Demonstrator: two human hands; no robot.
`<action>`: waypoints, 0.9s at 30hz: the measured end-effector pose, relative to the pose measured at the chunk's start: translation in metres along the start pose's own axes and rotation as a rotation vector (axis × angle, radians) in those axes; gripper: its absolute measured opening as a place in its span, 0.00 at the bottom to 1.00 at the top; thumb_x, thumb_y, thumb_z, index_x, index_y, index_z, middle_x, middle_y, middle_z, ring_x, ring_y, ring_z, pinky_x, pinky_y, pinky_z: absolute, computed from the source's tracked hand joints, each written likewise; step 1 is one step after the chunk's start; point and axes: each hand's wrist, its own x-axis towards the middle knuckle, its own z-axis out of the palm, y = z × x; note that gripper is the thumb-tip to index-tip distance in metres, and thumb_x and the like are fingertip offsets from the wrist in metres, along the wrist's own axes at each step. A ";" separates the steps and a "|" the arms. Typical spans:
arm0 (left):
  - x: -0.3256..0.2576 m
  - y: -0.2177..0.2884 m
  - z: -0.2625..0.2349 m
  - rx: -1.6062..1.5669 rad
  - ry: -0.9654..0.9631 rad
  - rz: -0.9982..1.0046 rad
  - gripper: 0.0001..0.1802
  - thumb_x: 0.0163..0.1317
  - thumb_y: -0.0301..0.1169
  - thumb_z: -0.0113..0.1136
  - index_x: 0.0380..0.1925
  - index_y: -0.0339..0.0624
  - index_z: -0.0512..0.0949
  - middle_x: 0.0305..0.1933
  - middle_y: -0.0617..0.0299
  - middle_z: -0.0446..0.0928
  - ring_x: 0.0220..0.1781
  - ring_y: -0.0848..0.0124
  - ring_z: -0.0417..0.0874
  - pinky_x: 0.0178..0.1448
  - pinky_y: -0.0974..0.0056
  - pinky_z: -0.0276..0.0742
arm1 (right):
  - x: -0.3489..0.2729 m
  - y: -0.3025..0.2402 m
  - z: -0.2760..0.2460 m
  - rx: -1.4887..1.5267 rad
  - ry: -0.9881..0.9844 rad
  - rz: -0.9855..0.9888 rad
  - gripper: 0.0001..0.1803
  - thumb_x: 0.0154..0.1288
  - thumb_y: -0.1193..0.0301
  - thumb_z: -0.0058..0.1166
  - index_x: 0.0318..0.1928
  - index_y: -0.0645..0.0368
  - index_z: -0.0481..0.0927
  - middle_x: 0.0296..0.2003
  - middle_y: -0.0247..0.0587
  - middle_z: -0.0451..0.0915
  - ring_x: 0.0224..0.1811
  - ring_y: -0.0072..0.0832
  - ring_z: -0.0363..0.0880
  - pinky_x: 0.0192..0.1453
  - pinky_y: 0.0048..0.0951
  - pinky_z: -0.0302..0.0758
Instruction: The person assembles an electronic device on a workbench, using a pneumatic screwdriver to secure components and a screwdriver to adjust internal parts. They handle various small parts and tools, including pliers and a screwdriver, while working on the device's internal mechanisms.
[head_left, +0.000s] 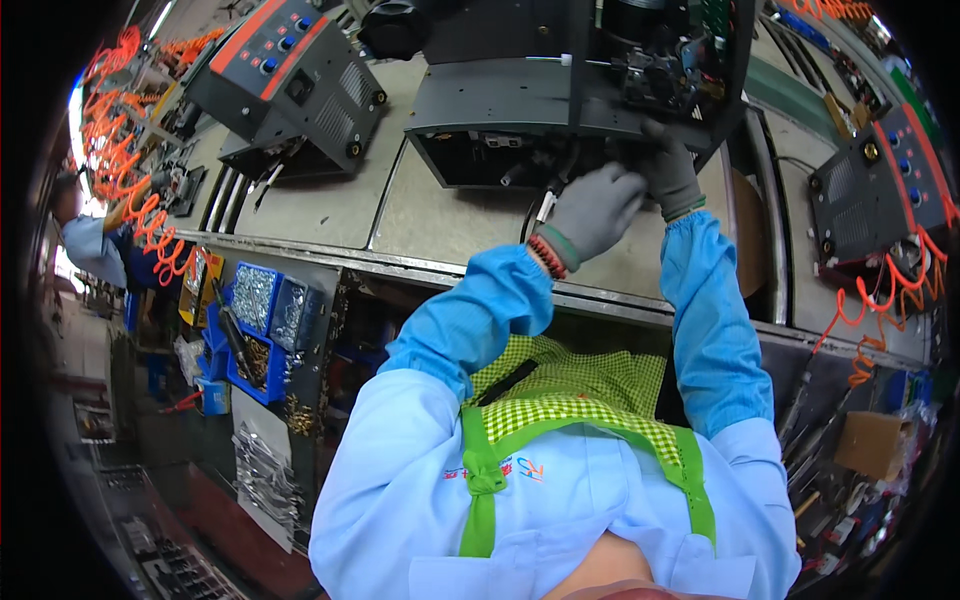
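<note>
**Two gloved hands at the open machine chassis**

On the grey workbench [300, 215], straight ahead of the person, the open dark-grey metal machine chassis [520, 110] lies with its side panel off and its wiring and black components bare. The left hand [592, 208], in a grey knit glove, is curled at the chassis's lower front edge, seemingly around a thin cable with a pale tip; what it actually grips is too hidden to tell. The right hand [670, 170], gloved alike, presses on the same edge just beside it, fingers bent, and its hold cannot be made out either. The casing is not closed, so assembly looks partway, with cabling still loose. Farther out stand two cased units with red control panels, one upper left [290, 75], one far right [880, 185]. Two blue parts bins [265, 310] hang below the bench
</note>
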 end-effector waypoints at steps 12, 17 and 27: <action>-0.050 -0.049 0.071 0.236 -0.602 -0.267 0.09 0.59 0.27 0.51 0.39 0.44 0.77 0.45 0.47 0.76 0.46 0.48 0.80 0.47 0.49 0.77 | 0.016 0.012 -0.029 -0.202 -0.008 -0.193 0.17 0.69 0.71 0.42 0.54 0.67 0.70 0.52 0.51 0.74 0.56 0.37 0.73 0.63 0.40 0.71; -0.057 -0.045 0.068 0.181 -0.584 -0.163 0.09 0.58 0.27 0.52 0.38 0.39 0.75 0.39 0.48 0.77 0.42 0.49 0.79 0.45 0.50 0.76 | 0.015 0.010 -0.038 -0.582 0.068 -0.304 0.15 0.67 0.67 0.47 0.50 0.63 0.73 0.48 0.46 0.76 0.52 0.36 0.74 0.60 0.41 0.74; 0.036 0.002 -0.039 -0.656 -0.038 -0.302 0.12 0.62 0.35 0.59 0.36 0.36 0.79 0.28 0.61 0.80 0.23 0.78 0.79 0.29 0.70 0.76 | -0.002 0.002 -0.004 -0.311 -0.026 -0.081 0.18 0.66 0.61 0.47 0.47 0.62 0.76 0.46 0.45 0.78 0.49 0.35 0.75 0.58 0.38 0.71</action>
